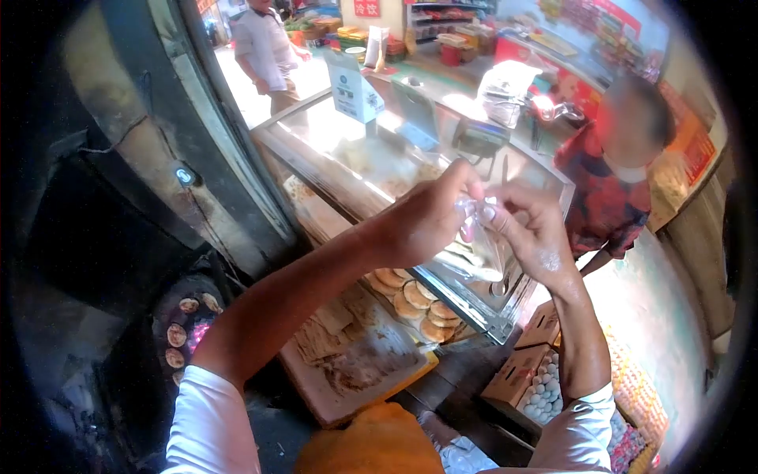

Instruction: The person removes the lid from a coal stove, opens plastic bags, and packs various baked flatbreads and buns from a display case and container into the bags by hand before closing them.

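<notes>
Both hands are raised over the glass display case, close together. Between them hangs a clear plastic bag (488,257) with something pale inside that I cannot make out. My left hand (438,215) pinches the gathered top of the bag. On the other side, my right hand (530,229) grips the same top between thumb and fingers. Below the hands is the case's glass top (355,158), and round flatbreads (414,299) lie beneath its near edge.
A tray (316,395) with dough-like sheets stands before me. At left, round breads (175,336) sit in a dark oven. Boxes of eggs (543,391) stand low at right. A person in a red and black shirt (608,189) is at right, another in a light shirt (268,51) farther back.
</notes>
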`<control>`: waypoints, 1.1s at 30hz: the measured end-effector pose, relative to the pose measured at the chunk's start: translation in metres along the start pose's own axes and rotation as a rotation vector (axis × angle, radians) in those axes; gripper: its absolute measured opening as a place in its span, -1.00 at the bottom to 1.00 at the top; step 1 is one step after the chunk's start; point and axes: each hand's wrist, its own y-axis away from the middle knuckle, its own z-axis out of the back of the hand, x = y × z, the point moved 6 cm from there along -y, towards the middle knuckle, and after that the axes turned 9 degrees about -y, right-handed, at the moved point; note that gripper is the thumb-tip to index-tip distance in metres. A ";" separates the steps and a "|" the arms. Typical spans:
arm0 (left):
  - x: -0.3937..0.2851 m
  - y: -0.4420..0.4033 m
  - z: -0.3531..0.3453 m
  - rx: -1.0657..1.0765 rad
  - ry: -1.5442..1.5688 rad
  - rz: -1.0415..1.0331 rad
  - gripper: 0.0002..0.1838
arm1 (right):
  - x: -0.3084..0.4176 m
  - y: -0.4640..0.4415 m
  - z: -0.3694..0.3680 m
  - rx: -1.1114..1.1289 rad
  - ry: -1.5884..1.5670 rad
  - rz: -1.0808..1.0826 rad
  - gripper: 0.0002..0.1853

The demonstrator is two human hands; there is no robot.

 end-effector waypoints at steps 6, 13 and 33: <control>0.004 0.000 -0.003 0.136 0.056 0.230 -0.86 | 0.004 0.010 -0.003 -0.086 0.019 0.013 -0.89; 0.009 0.005 -0.005 0.147 0.361 0.287 -0.85 | 0.036 0.053 -0.018 -0.239 0.128 0.165 -0.97; -0.035 0.041 -0.030 -0.250 -1.193 -0.833 -0.86 | 0.011 0.038 -0.019 0.254 0.051 -0.207 -0.87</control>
